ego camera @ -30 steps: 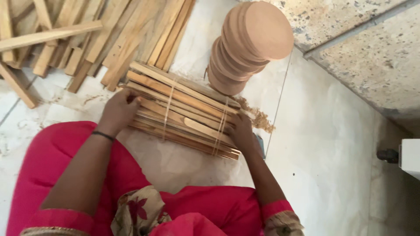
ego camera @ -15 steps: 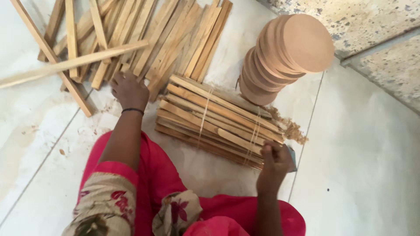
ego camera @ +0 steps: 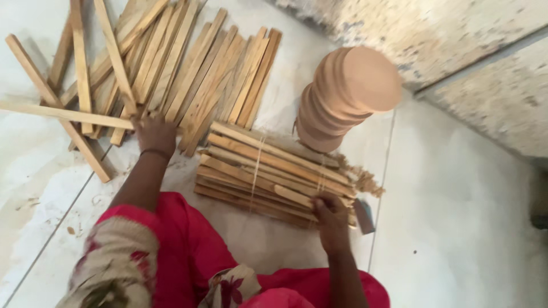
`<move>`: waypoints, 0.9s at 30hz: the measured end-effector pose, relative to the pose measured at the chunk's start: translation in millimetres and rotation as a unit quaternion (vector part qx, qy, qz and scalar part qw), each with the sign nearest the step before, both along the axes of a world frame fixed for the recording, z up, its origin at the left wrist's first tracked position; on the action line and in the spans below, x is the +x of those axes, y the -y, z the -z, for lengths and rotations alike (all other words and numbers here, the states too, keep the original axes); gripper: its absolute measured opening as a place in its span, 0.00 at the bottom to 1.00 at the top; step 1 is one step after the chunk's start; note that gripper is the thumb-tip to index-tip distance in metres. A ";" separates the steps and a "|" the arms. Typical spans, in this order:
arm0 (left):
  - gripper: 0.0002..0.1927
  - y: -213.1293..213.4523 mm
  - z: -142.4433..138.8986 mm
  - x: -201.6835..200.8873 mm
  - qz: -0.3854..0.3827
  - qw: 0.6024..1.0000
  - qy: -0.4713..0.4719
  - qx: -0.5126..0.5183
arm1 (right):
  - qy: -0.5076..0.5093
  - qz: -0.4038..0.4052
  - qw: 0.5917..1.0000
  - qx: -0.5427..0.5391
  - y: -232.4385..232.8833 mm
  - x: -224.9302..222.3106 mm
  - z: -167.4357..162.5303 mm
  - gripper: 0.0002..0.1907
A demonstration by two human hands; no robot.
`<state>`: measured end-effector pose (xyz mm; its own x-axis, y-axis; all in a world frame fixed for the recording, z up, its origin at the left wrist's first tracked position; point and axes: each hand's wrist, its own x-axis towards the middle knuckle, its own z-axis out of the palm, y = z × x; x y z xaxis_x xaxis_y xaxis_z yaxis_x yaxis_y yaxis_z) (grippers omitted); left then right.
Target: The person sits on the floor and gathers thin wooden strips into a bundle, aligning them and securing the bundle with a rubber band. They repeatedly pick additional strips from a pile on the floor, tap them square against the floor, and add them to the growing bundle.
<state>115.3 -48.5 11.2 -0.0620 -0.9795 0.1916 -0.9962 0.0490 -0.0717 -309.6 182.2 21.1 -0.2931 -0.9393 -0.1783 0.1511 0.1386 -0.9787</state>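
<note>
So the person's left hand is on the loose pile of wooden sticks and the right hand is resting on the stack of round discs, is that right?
Not quite. The head view shows the right hand on the near end of the tied bundle of sticks, not on the stack of round discs, which stands untouched beyond it. The left hand is indeed at the loose pile of wooden sticks.

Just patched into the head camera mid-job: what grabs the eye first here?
The tall leaning stack of round, tan wooden discs stands out at upper centre, beside the wall. In front of it lies a bundle of pale wooden slats tied with string, with the right hand on its near right end. To the left, the left hand reaches into a loose heap of long wooden strips spread over the white floor.
</note>
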 end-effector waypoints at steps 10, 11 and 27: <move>0.12 -62.0 -109.2 19.8 0.267 0.914 -0.268 -0.148 | -0.507 0.359 0.778 0.093 -140.6 -164.5 -139.1 0.17; 0.14 -69.0 -127.5 10.6 0.310 0.889 -0.292 -0.169 | -0.532 0.359 0.757 0.126 -152.8 -167.2 -151.3 0.18; 0.11 -235.3 -177.3 -202.0 0.489 0.542 -0.680 -0.067 | -0.305 0.094 0.941 0.109 -127.3 -80.5 -186.3 0.28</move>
<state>-86.7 186.8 188.5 -0.2516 -0.5769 0.7771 0.3658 0.6867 0.6282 -390.1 309.4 207.3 -0.5614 -0.8210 -0.1044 -0.3885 0.3728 -0.8427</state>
